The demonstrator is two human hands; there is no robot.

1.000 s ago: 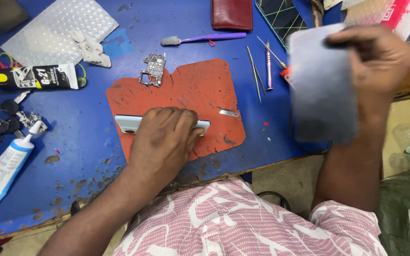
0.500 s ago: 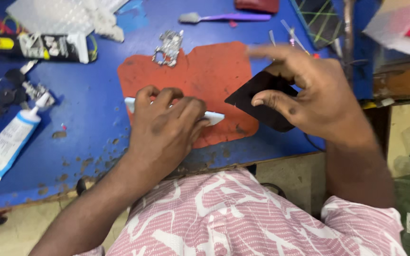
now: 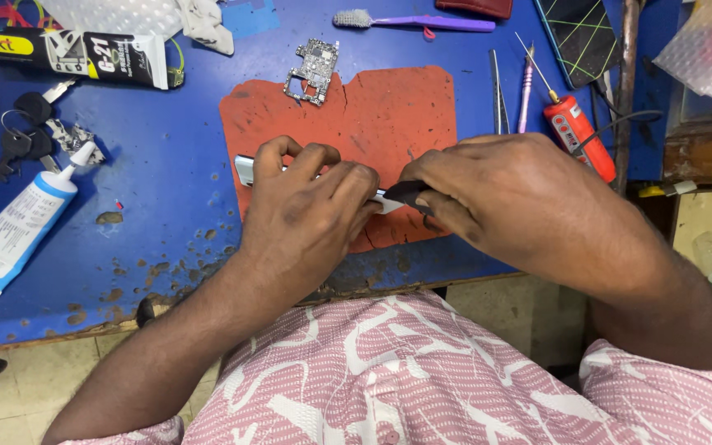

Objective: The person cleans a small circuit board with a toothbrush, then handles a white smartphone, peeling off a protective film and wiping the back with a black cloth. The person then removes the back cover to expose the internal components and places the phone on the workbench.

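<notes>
Both hands on the phone frame, lying left-right across the orange mat.
Left hand [image 3: 311,210] fingers press down on the silver phone frame [image 3: 245,169]; right hand [image 3: 488,194] fingers pinch a dark panel [image 3: 405,194] at its right end, on the orange mat [image 3: 389,107].

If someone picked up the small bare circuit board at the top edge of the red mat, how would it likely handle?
The small bare circuit board looks thin and cut-out, so it is probably light and fragile. It lies flat, half on the torn red mat, so it should slide rather than roll. Its irregular edges would probably give fingers grip, though the exposed components seem easy to damage.

Blue bench [image 3: 166,173] w/ orange mat [image 3: 389,115], tools.
</notes>
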